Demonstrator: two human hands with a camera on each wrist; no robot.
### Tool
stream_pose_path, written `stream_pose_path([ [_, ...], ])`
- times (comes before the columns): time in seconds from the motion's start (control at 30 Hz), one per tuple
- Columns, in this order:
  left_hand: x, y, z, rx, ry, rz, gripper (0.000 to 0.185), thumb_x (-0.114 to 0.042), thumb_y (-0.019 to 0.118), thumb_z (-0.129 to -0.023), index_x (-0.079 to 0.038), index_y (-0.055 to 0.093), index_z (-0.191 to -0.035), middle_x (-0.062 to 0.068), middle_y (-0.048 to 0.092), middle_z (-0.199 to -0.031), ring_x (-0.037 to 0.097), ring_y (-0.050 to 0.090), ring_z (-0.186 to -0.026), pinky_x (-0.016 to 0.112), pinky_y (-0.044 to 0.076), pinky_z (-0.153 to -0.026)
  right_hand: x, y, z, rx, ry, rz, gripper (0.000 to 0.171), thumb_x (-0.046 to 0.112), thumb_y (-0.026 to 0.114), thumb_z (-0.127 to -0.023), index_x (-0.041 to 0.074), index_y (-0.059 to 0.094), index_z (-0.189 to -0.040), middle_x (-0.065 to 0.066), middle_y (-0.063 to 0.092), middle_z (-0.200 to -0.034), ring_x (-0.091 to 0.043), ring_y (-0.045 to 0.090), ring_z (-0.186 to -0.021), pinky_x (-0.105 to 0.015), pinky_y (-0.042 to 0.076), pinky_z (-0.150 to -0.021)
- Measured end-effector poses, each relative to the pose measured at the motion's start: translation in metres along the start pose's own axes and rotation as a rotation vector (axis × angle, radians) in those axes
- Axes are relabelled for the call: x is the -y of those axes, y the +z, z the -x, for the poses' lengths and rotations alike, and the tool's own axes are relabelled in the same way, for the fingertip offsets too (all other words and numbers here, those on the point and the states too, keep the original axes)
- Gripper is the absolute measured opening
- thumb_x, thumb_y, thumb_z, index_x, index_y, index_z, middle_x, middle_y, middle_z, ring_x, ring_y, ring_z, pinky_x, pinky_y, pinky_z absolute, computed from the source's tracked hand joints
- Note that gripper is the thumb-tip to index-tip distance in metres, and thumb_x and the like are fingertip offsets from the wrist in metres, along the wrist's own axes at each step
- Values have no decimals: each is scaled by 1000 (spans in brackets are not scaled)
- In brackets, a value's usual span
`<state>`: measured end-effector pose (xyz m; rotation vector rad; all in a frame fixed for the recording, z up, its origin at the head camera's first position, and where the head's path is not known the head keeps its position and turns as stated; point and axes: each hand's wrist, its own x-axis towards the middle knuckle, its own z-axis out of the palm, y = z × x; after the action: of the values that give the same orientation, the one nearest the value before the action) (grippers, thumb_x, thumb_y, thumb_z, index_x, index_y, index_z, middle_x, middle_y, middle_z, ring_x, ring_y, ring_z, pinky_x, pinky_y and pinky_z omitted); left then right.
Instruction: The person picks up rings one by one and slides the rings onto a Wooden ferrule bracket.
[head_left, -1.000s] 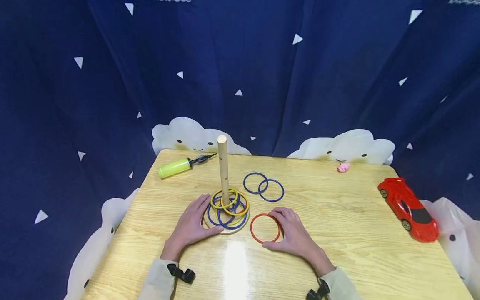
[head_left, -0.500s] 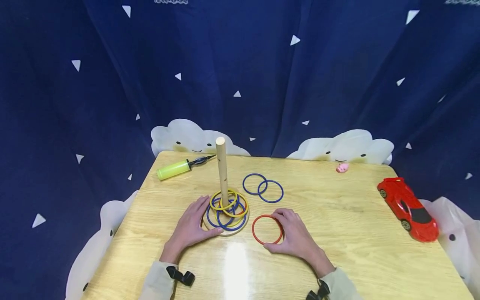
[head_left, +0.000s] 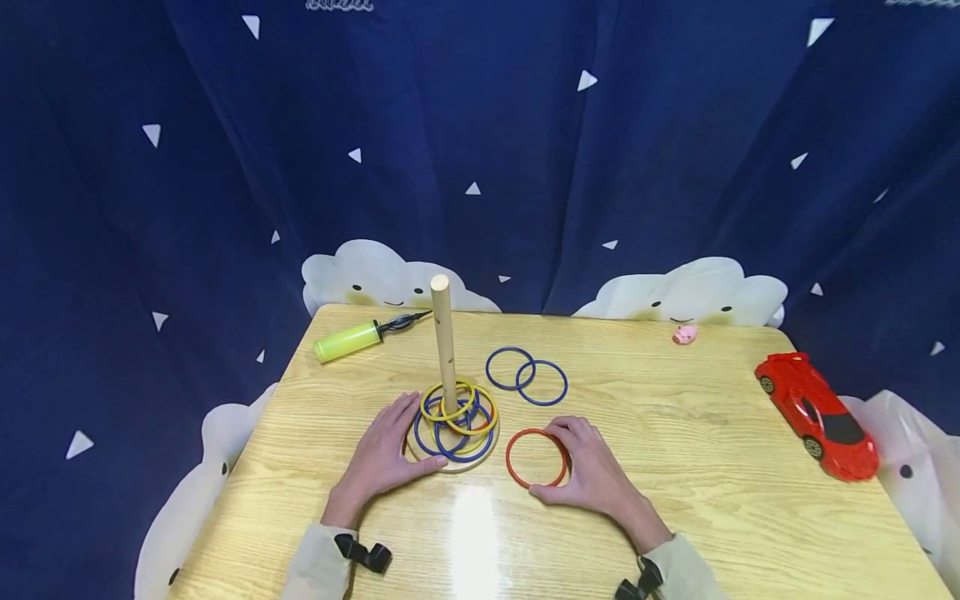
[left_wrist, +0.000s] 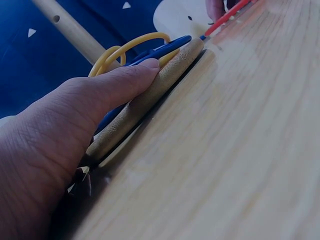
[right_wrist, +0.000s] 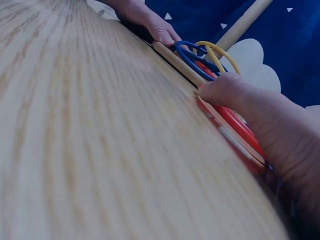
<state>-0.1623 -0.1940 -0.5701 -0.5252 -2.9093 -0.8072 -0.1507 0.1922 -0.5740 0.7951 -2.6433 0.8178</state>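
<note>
My left hand holds the round wooden base of a ring toss stand, its thumb along the front rim and fingers at the left side. Up from the base rises a wooden post. Yellow, blue and red rings lie in an uneven pile around its foot. Right of the stand, my right hand grips a red ring between thumb and fingers, with the ring lying flat at the tabletop. In the left wrist view the thumb presses on the base edge beside a blue ring.
Two overlapping blue rings lie behind the red one. A yellow-green hand pump is at the back left of the wooden table. A small pink pig toy sits at the back right, a red toy car near the right edge.
The right hand has shifted the red ring slightly to the right, away from the stand. The left hand has stayed at the base.
</note>
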Motion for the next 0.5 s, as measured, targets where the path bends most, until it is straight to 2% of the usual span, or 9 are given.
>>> stream_pose_path([
  [0.5,1,1,0,0,3,1,118,-82,70,-77,-15,32,-166,8,33,-169,30,27,-157,50,24,-128,0,0,1,-11,-5,-12,91,75,86,-64,12,68,-128,0,59,-129,-20,54,-120,-44,48,-98],
])
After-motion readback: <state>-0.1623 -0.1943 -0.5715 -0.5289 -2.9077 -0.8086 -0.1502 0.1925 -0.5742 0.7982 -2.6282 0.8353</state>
